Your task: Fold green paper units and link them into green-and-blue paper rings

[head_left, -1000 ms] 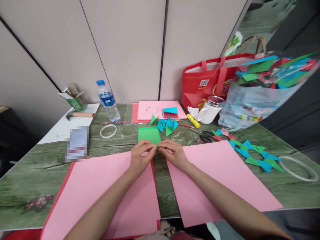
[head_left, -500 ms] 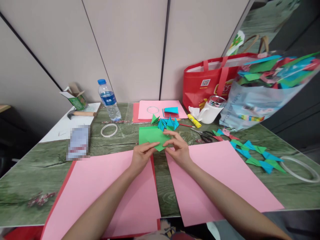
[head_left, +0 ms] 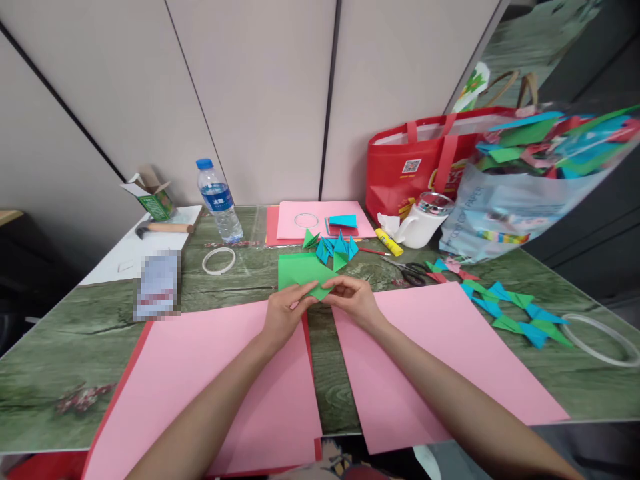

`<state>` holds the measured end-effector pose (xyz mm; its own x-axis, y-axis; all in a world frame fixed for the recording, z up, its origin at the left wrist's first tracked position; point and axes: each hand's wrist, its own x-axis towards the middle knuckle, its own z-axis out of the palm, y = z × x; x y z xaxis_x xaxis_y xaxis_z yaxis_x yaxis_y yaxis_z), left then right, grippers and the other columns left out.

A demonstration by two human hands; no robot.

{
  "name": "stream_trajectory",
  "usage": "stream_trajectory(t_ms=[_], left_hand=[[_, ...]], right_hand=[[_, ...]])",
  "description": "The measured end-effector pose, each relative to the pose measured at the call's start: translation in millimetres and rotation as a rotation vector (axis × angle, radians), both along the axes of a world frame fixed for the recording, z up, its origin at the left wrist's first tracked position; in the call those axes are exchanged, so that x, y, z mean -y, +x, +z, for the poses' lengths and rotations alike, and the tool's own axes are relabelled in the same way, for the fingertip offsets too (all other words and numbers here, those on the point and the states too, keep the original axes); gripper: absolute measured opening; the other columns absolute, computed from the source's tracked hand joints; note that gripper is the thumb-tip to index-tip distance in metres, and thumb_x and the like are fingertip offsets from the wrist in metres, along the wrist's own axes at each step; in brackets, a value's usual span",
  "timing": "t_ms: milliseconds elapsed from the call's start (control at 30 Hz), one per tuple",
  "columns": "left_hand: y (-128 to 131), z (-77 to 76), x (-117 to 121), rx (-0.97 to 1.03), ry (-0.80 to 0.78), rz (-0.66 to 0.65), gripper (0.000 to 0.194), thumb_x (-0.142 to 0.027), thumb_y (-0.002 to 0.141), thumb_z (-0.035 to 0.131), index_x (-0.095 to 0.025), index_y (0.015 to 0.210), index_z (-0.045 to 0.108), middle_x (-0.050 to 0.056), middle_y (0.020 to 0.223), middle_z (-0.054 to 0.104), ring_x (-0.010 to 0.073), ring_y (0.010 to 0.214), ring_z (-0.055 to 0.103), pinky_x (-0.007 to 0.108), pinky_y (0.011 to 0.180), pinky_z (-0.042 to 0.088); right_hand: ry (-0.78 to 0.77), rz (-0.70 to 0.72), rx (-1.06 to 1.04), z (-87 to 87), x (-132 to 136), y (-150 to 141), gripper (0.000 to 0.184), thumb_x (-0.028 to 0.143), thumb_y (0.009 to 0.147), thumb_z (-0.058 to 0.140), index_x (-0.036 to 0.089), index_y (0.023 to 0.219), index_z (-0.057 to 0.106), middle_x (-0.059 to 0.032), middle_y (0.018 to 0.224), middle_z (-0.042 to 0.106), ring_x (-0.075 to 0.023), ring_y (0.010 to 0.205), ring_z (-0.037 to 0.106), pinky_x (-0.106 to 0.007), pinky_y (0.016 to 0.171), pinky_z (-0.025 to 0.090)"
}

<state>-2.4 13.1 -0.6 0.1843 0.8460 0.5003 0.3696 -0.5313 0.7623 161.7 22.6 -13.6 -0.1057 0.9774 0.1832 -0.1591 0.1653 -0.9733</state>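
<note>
A piece of green paper [head_left: 320, 288] is held between both my hands, its near corner pointing toward me. My left hand [head_left: 287, 310] pinches it at the left, fingers closed on the edge. Its right side is gripped by the thumb and fingertips of my right hand [head_left: 354, 297]. More green paper [head_left: 295, 268] lies just beyond my fingers on the table; where the two sheets separate is hard to see. Behind them sit several folded blue and green paper pieces [head_left: 336, 249].
Pink sheets [head_left: 240, 387] lie at left, another pink sheet [head_left: 430, 353] at right. Around stand a water bottle [head_left: 217, 200], a white mug [head_left: 423, 223] and a plastic bag of folded paper [head_left: 520, 193]. Scissors [head_left: 413, 272], a glue stick [head_left: 389, 242] and a folded-paper chain [head_left: 515, 303] lie rightward.
My right hand's fingers have come down and closed on the green paper's right side, where they were more spread and raised. My left hand has barely moved.
</note>
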Motion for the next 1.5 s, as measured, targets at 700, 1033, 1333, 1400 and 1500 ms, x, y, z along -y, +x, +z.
stream_trajectory(t_ms=[700,1033,1333,1400,1500], left_hand=[[4,2.9,2,0.353,-0.390,0.110,0.016,-0.028,0.059,0.072,-0.016,0.071,0.072,0.003,0.068,0.071,0.0162,0.060,0.063,0.026,0.059,0.051],[9,-0.5,4,0.575,-0.573,0.029,0.035,-0.025,0.059,0.074,-0.014,0.091,0.069,0.004,0.070,0.071,0.0181,0.067,0.067,0.030,0.070,0.054],[11,-0.6,4,0.627,-0.614,0.026,0.032,-0.023,0.057,0.075,-0.014,0.086,0.069,0.002,0.065,0.070,0.0187,0.065,0.067,0.031,0.069,0.055],[11,-1.2,4,0.623,-0.614,0.038,0.031,-0.022,0.056,0.075,-0.014,0.085,0.069,0.002,0.063,0.069,0.0186,0.064,0.067,0.030,0.068,0.055],[10,-2.3,4,0.609,-0.613,0.045,0.030,-0.023,0.057,0.075,-0.013,0.084,0.069,0.001,0.061,0.067,0.0184,0.064,0.067,0.029,0.067,0.056]], right_hand=[[-0.033,-0.037,0.082,2.9,4,-4,0.021,0.037,0.059,0.072,0.018,0.059,0.062,0.0008,0.055,0.062,-0.0121,0.051,0.054,-0.025,0.051,0.044],[-0.106,-0.081,-0.057,-4.0,4,-8,0.040,0.036,0.053,0.077,0.021,0.070,0.044,0.0055,0.052,0.058,-0.0142,0.049,0.059,-0.025,0.048,0.044],[-0.109,-0.099,-0.035,-4.4,6,-11,0.044,0.041,0.052,0.076,0.023,0.070,0.039,0.0062,0.051,0.056,-0.0149,0.047,0.058,-0.026,0.046,0.045],[-0.113,-0.094,-0.040,-5.6,5,-11,0.045,0.040,0.053,0.076,0.023,0.070,0.038,0.0060,0.052,0.057,-0.0149,0.047,0.059,-0.026,0.047,0.046],[-0.127,-0.082,-0.065,-7.2,5,-11,0.047,0.038,0.053,0.076,0.024,0.073,0.036,0.0062,0.054,0.059,-0.0150,0.048,0.059,-0.027,0.048,0.047]])
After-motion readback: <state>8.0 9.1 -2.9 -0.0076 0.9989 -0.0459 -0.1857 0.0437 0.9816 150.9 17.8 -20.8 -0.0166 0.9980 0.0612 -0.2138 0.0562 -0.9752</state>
